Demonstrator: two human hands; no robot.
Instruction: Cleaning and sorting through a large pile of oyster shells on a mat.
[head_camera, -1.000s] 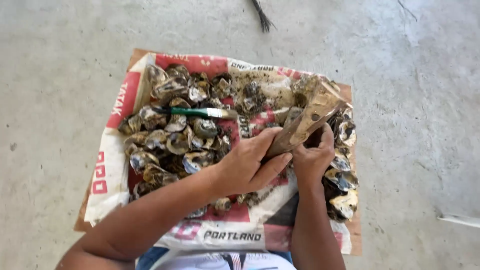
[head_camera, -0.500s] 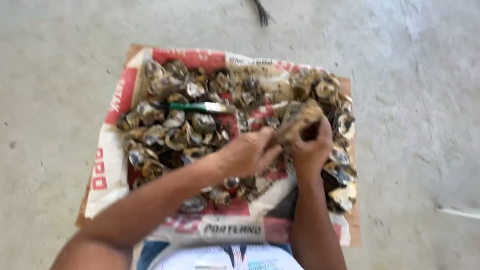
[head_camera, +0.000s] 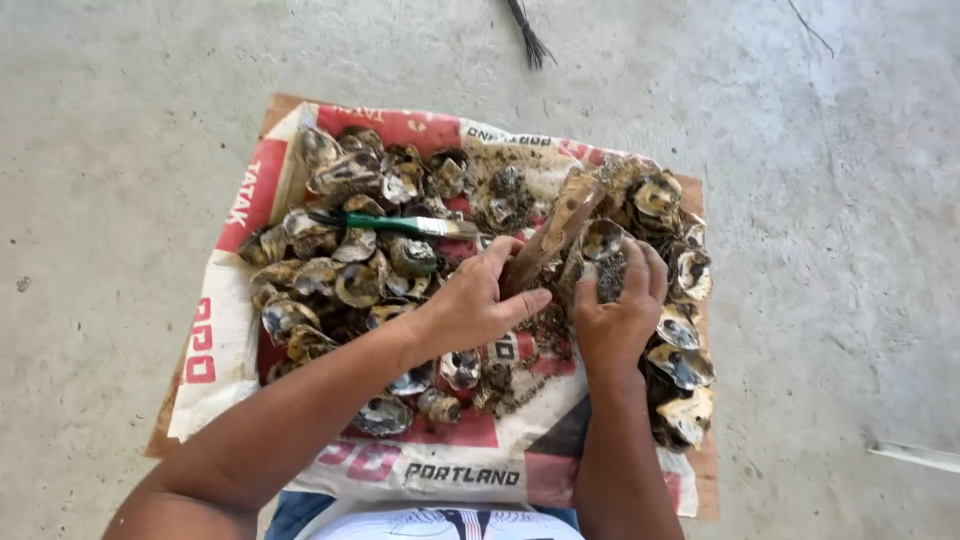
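The head view is looking straight down on a person crouching over a printed red-and-white sack (head_camera: 225, 330) spread on a concrete floor (head_camera: 100, 120), and everything below is placed against that sack. At its near middle, the left hand (head_camera: 470, 305) is closing thumb and fingers around the lower end of a flat wooden stick (head_camera: 550, 240), whose tip is slanting up toward the sack's far right. Just beside it, the right hand (head_camera: 615, 320) is curling tight around a dark, gritty oyster shell (head_camera: 605, 255), lifted a little above the sack's right half. A second ago the stick was reaching out well past both hands; now it is sitting drawn back against the held shell, so the scraping of this shell seems to be under way rather than finished. Across the sack's left and far parts a heap of shells (head_camera: 350, 270) is lying, with a green-handled brush (head_camera: 400, 224) resting on top. Beyond the far edge, a dark twig bundle (head_camera: 528, 40) is lying on the floor.
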